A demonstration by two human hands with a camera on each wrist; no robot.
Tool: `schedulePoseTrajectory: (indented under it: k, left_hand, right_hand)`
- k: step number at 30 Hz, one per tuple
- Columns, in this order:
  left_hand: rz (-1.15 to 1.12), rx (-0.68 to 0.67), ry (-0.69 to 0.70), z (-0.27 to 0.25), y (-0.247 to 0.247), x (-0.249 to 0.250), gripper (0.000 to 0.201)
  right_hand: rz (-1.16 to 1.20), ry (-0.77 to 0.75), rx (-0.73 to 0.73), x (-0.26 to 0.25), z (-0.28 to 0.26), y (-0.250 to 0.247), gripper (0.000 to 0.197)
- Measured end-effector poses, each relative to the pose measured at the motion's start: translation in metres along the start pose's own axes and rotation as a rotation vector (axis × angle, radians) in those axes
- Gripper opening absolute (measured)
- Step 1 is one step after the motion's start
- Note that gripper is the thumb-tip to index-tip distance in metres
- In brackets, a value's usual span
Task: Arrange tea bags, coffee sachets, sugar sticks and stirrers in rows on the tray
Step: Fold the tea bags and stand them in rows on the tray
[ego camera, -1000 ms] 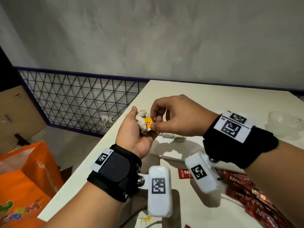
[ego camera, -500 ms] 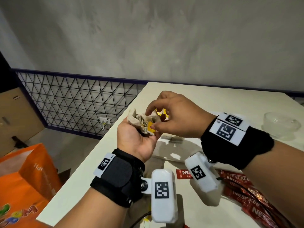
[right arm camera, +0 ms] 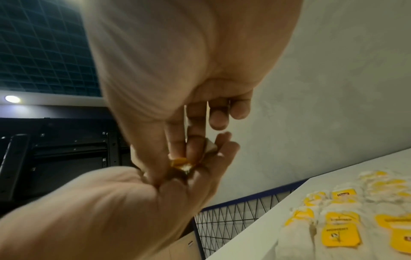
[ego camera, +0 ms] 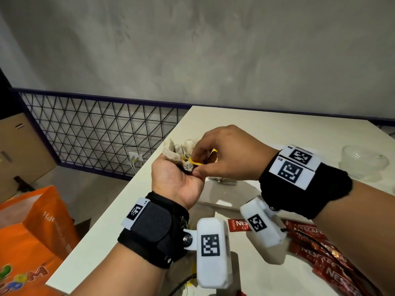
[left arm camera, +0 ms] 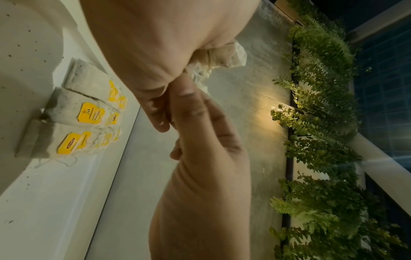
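My left hand (ego camera: pixel 177 178) is raised palm up above the table and grips a crumpled bunch of tea bags (ego camera: pixel 178 153), which also shows beyond its fingers as pale paper (left arm camera: pixel 224 56). With thumb and forefinger my right hand (ego camera: pixel 222 154) pinches a yellow tag (ego camera: pixel 195 162) among them; the tag (right arm camera: pixel 181 162) is half hidden by fingers. Below lies the white tray (left arm camera: pixel 33 193) with tea bags in a row (left arm camera: pixel 73 112), yellow tags up, seen again as tea bags (right arm camera: pixel 340 227).
Red Nescafe coffee sachets (ego camera: pixel 316 248) lie on the white table (ego camera: pixel 267 124) at the lower right. A clear glass bowl (ego camera: pixel 361 163) stands at the far right. The table's left edge drops to a wire fence (ego camera: pixel 96 129) and an orange bag (ego camera: pixel 32 231).
Both hands have risen a little. The bunch in my left hand has spread open, and my right fingers have moved in deeper onto a yellow tag.
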State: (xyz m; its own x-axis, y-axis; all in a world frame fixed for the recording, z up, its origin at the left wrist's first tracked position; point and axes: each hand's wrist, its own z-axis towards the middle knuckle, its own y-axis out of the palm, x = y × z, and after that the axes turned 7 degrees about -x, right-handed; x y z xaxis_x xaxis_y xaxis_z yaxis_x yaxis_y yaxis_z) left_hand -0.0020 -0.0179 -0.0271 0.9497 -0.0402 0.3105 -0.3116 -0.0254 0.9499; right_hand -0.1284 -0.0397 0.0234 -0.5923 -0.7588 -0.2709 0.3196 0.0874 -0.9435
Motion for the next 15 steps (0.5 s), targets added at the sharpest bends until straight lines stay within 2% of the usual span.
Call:
schedulePoseTrajectory:
  k: [4, 7, 11, 15]
  left_hand:
    - [0.0, -0.023, 0.006, 0.0, 0.0, -0.001, 0.032]
    - [0.045, -0.016, 0.009, 0.0, -0.003, 0.002, 0.045]
    - [0.086, 0.063, 0.036, 0.002, -0.009, 0.002, 0.039]
    - [0.14, 0.102, 0.011, -0.001, -0.007, 0.001, 0.039]
  right_hand:
    - [-0.062, -0.011, 0.038, 0.003, 0.001, 0.002, 0.013]
    - [0.031, 0.011, 0.182, 0.005, -0.001, -0.001, 0.01]
    - [0.144, 0.028, 0.37, 0.004, 0.001, -0.008, 0.006]
    - [0.18, 0.037, 0.463, 0.004, 0.005, -0.013, 0.006]
